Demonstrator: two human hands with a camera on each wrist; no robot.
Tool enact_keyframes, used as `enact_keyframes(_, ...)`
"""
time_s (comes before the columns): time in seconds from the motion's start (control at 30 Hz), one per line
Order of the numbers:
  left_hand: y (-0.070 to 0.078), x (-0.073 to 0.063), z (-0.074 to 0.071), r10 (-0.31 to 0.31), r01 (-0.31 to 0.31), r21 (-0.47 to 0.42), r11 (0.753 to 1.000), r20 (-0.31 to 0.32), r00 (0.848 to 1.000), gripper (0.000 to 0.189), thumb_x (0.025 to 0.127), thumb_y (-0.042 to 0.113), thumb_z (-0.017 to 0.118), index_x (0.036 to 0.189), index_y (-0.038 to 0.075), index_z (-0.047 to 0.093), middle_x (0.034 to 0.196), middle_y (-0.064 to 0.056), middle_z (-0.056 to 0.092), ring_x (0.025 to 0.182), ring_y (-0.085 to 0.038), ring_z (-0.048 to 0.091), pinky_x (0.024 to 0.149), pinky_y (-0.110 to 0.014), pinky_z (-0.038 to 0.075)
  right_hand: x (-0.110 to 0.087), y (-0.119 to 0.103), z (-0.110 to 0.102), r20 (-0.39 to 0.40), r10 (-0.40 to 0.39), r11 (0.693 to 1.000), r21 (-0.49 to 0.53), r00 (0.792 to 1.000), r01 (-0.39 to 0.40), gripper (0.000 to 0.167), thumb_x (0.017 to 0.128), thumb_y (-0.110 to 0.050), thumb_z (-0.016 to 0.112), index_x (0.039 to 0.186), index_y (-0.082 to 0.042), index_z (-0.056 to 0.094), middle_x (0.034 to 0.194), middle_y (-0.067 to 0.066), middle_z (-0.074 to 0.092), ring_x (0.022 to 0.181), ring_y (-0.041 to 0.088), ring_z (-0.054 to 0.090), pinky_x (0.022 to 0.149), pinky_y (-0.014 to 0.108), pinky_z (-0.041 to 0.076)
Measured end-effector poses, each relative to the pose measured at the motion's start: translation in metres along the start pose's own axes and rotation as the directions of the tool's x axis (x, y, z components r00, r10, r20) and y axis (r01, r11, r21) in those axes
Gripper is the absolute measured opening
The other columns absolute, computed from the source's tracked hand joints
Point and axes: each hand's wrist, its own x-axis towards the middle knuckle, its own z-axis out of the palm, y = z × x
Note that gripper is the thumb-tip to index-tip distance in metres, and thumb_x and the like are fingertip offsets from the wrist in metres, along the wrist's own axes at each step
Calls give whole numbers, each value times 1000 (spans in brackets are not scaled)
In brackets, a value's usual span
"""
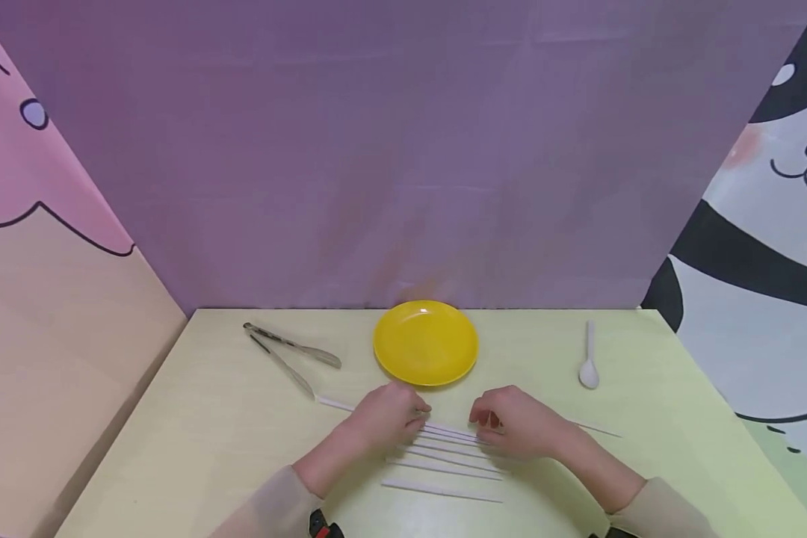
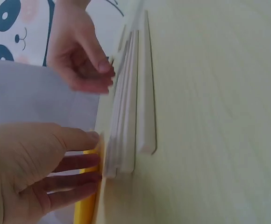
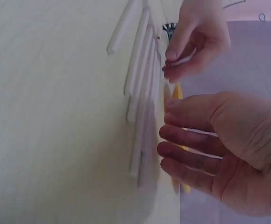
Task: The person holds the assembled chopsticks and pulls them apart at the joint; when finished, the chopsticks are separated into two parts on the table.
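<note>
Several slim whitish chopsticks (image 1: 444,468) lie roughly side by side on the table, tapering to the right. Over their left ends is my left hand (image 1: 388,412); in the left wrist view its fingertips (image 2: 94,161) are loosely bent beside the sticks, with nothing pinched. My right hand (image 1: 521,422) hovers near the thin ends, and the right wrist view shows its fingers (image 3: 191,135) relaxed and spread apart. One stick end (image 1: 335,403) sticks out left of the left hand, and a thin end (image 1: 598,429) shows beyond the right hand. Both palms face inward.
Behind the hands sits a yellow plate (image 1: 427,344). Metal tongs (image 1: 292,347) lie spread at the left, one tip near a stick end. A white spoon (image 1: 589,359) rests at the back right. A purple backdrop (image 1: 403,149) rises behind the table.
</note>
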Motion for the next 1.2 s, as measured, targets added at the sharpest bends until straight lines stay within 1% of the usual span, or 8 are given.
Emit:
enact_keyframes(0.17, 1, -1, 5, -15, 15, 4, 1000, 4, 1000, 13, 96, 12, 77, 104, 16, 87, 100, 8, 83, 96, -8, 75, 85, -23, 60, 12, -10, 9, 37, 17, 1000, 2, 999, -17, 13, 86, -7, 82, 94, -13, 74, 82, -10, 68, 72, -1, 54, 69, 22, 53)
enact_keyframes(0.33, 1, -5, 6, -12, 12, -16, 1000, -17, 1000, 15, 93, 7, 77, 83, 16, 84, 84, 8, 78, 78, -3, 60, 75, -18, 54, 15, -17, 10, 74, 53, 996, 64, 996, -58, 12, 89, -4, 80, 91, -15, 73, 77, -12, 65, 70, -3, 53, 67, 20, 51)
enact_keyframes(0.53, 3, -2, 0, -25, 25, 18, 1000, -20, 999, 9, 93, 7, 76, 94, 16, 79, 91, 3, 69, 82, -8, 57, 76, -20, 53, 17, -20, 4, 68, 77, 994, 76, 995, -82, 15, 89, -1, 76, 87, -14, 69, 75, -11, 57, 69, -1, 48, 66, 20, 48)
enact_keyframes(0.63, 4, 0, -2, -13, 14, 29, 999, -37, 999, 11, 92, 5, 74, 93, 16, 75, 92, 3, 65, 83, -8, 55, 76, -19, 51, 19, -20, 0, 46, 58, 997, 45, 997, -60, 19, 91, 1, 72, 88, -15, 62, 76, -11, 52, 70, 0, 45, 66, 19, 44)
enact_keyframes(0.77, 6, 2, -1, 10, -12, -30, 999, -57, 998, 9, 93, 6, 68, 95, 15, 65, 86, 5, 58, 78, -9, 51, 72, -19, 46, 17, -21, -5, 37, 33, 999, 42, 999, -34, 24, 99, 3, 62, 90, -16, 50, 72, -12, 39, 66, -1, 36, 63, 19, 37)
enact_keyframes(0.87, 9, 3, -2, 26, -29, -68, 997, -56, 998, 7, 97, 9, 61, 100, 15, 63, 83, 6, 59, 75, -7, 52, 70, -18, 46, 16, -23, -9, 36, -2, 998, 60, 999, -1, 19, 104, -1, 57, 94, -15, 50, 70, -14, 33, 63, -3, 31, 60, 18, 34)
enact_keyframes(0.97, 11, 2, -3, 50, -52, -31, 998, -55, 997, 9, 102, 14, 58, 95, 17, 62, 74, 7, 57, 69, -6, 52, 63, -20, 44, 17, -26, -11, 32, -40, 996, 81, 999, 37, 15, 107, -7, 57, 94, -14, 57, 70, -16, 35, 62, -5, 32, 60, 17, 35)
enact_keyframes(1.2, 9, -10, -9, 114, -105, 109, 988, -76, 991, 36, 110, 33, 55, 77, 21, 49, 59, 10, 32, 53, -6, 38, 49, -21, 27, 19, -33, -10, -4, -132, 987, 89, 991, 132, 21, 107, -7, 60, 88, -16, 64, 70, -19, 33, 62, -9, 30, 60, 13, 34)
